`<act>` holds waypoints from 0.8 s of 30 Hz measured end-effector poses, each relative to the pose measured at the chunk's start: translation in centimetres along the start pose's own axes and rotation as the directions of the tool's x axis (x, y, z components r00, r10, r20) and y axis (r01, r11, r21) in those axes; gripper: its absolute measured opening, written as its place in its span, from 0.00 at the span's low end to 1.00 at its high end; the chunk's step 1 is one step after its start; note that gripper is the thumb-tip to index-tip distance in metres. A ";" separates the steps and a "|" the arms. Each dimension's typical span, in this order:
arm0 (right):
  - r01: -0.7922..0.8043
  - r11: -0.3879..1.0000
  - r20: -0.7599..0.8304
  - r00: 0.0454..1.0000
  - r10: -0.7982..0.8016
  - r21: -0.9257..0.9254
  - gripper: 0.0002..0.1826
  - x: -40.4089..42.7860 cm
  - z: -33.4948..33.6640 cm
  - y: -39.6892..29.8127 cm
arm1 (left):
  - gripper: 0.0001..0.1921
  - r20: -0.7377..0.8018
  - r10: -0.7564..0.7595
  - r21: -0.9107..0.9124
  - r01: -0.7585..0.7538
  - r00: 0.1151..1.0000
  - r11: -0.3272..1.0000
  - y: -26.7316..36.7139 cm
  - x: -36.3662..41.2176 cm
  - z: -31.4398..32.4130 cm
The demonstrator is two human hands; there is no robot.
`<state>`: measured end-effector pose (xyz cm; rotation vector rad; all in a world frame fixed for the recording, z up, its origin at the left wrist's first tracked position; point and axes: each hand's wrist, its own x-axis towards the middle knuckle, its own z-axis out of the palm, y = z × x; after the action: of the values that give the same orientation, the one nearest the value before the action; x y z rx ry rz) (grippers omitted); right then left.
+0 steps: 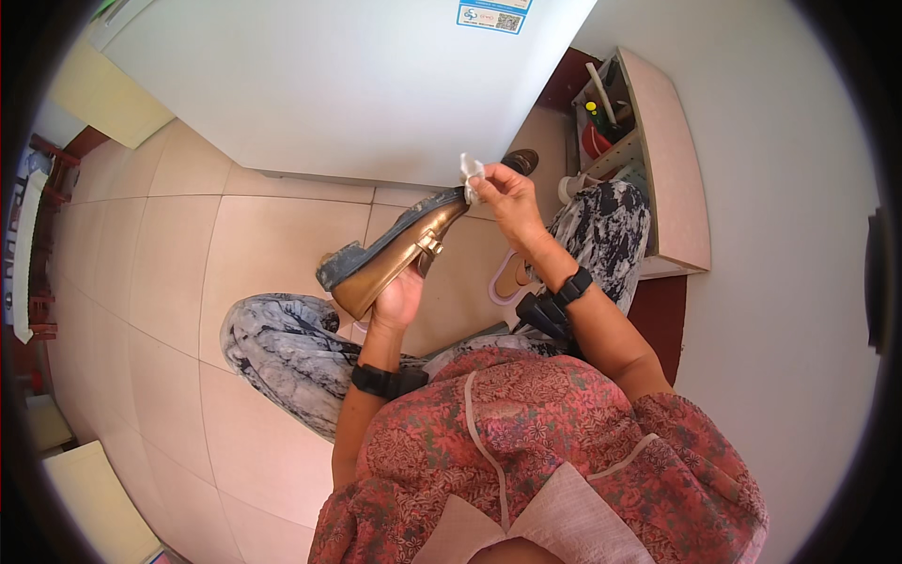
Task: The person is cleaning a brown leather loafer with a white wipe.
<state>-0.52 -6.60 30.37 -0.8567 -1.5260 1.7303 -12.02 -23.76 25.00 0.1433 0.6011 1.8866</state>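
My left hand (399, 299) is inside the opening of a bronze-coloured leather loafer (384, 271) and holds it up over the floor. The shoe lies tilted on its side, its toe toward the upper right and its dark sole (377, 243) facing up and left. Pale grime marks the sole and heel. A metal buckle sits on the strap across its upper. Between the thumb and fingers of my right hand (509, 201) is a crumpled white tissue or cloth (471, 176), at the toe of the shoe. Whether it presses on the toe is hard to tell.
A large white appliance or cabinet (366, 92) stands in front. Behind my right hand, a dark shoe (523, 161) rests on the tiled floor (282, 240). To the right is an open-sided shelf cabinet (669, 162) holding several items. My knees flank the work.
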 end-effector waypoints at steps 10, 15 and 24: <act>0.251 0.778 -0.117 0.917 -0.382 -0.576 0.03 -0.9 1.3 -2.0 | 0.21 0.015 0.074 0.081 -0.075 0.997 0.994 -1.2 0.4 -1.9; 0.150 0.790 -0.086 0.965 -0.248 -0.594 0.04 -1.7 2.0 0.5 | 0.18 0.007 0.255 0.249 -0.249 0.967 0.936 -1.7 0.0 -1.0; 0.371 0.789 0.072 0.919 -0.387 -0.490 0.09 -2.3 3.5 1.3 | 0.20 -0.014 0.201 0.626 -0.148 0.980 0.766 -1.5 -0.2 -1.9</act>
<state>-2.15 -10.57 29.52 -0.7400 -2.0043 1.0377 -11.42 -24.15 22.72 0.5760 1.3009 1.8057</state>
